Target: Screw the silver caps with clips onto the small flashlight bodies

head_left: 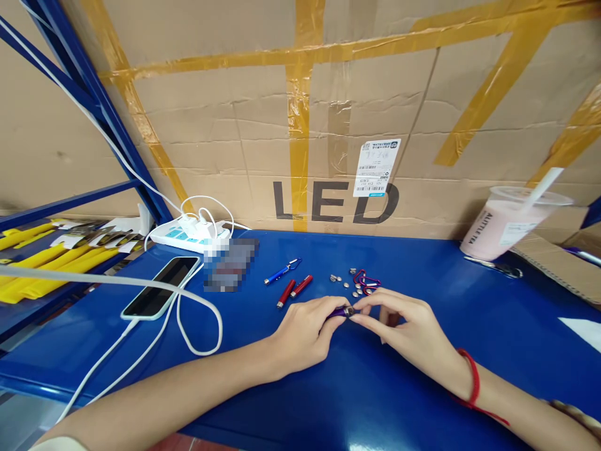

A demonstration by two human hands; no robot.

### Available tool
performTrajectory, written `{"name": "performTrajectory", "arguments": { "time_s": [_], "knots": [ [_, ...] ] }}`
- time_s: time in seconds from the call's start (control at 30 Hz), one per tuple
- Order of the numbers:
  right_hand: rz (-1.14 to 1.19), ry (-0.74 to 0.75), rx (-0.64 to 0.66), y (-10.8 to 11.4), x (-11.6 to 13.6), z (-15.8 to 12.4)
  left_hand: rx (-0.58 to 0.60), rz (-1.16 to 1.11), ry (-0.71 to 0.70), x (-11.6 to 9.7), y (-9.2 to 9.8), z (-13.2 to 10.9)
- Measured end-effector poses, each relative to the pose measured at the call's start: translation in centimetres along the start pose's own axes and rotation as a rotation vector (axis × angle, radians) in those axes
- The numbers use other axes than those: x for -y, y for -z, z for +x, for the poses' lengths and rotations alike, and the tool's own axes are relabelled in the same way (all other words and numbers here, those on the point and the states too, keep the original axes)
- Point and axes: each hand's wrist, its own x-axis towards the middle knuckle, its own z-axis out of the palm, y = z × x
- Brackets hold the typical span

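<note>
A small dark purple cylinder [336,312] is pinched in my left hand [305,332], its metal end facing right. My right hand [404,319] has thumb and index finger closed at that metal end; whatever lies between these fingertips is too small to make out. Just beyond my hands lie several small silver round pieces [357,287] and red and purple carabiner clips [370,282]. Two red cylinders [301,286] rest beyond my left hand, beside a blue cylinder [276,275] with a blue clip at its end.
On the blue table [282,407], a phone [162,288], white cables and a power strip [188,235] occupy the left. A drink cup [504,225] and keys [493,266] stand at the right. A large cardboard box [258,125] rises behind; yellow-handled items [61,263] lie far left.
</note>
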Motion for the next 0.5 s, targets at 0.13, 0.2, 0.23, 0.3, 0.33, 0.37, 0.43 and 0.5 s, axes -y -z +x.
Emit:
{"name": "performTrajectory", "arguments": {
  "time_s": [0.13, 0.2, 0.23, 0.3, 0.33, 0.37, 0.43, 0.5],
  "knots": [
    [0.002, 0.078, -0.024, 0.02, 0.02, -0.08, 0.017, 0.011, -0.005, -0.1, 0.15, -0.08],
    [0.023, 0.091, -0.01, 0.01, 0.03, -0.11, 0.022, 0.02, 0.003, -0.14, 0.17, -0.05],
    [0.034, 0.09, 0.001, 0.01, 0.02, -0.12, 0.026, 0.027, 0.007, -0.15, 0.17, -0.02],
    [0.05, 0.085, 0.019, -0.02, -0.04, -0.16, 0.036, 0.038, 0.014, -0.11, 0.13, 0.06],
    [0.052, 0.083, 0.026, -0.04, -0.09, -0.18, 0.042, 0.041, 0.017, -0.08, 0.11, 0.1],
    [0.052, 0.085, 0.03, -0.06, -0.16, -0.21, 0.047, 0.044, 0.018, -0.03, 0.09, 0.13],
    [0.048, 0.097, 0.033, -0.08, -0.32, -0.27, 0.052, 0.043, 0.019, 0.04, 0.07, 0.16],
    [0.06, 0.104, 0.031, -0.06, -0.48, -0.33, 0.055, 0.038, 0.023, 0.07, 0.1, 0.16]
  ]
}}
